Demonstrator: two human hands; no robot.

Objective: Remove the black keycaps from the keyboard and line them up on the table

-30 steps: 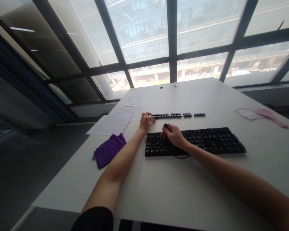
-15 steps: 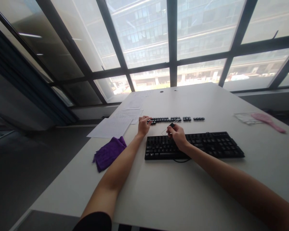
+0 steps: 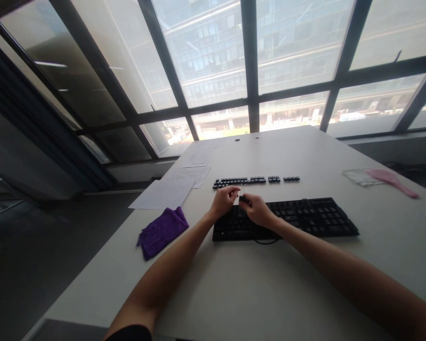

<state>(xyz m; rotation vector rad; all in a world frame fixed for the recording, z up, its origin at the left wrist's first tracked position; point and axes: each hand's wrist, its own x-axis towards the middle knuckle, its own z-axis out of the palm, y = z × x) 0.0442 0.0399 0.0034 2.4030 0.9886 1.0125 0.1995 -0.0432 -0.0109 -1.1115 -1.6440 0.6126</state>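
A black keyboard (image 3: pixel 315 219) lies across the desk in front of me. Over its upper left part, my right hand (image 3: pixel 257 209) is closed around the black handle of a wire keycap puller (image 3: pixel 244 199), whose thin wires point away from me. My left hand (image 3: pixel 225 201) is beside the wires, fingers bent together; whatever is between its fingertips is hidden or too small to make out. Just beyond both hands, loose black keycaps (image 3: pixel 257 180) stand in rows, with smaller groups to the right. The hands and forearms cover part of the keyboard's left side.
Left of my left forearm lies a folded purple cloth (image 3: pixel 163 232). Behind it, printed paper sheets (image 3: pixel 163 194) overlap near the desk's left edge. A pink brush-like object (image 3: pixel 392 181) and a clear plastic bag (image 3: pixel 357 177) rest at the right. Windows rise behind the desk.
My left hand has left the keycap row and moved right and toward me, up to the puller. My right hand has shifted slightly left and down, still gripping the puller.
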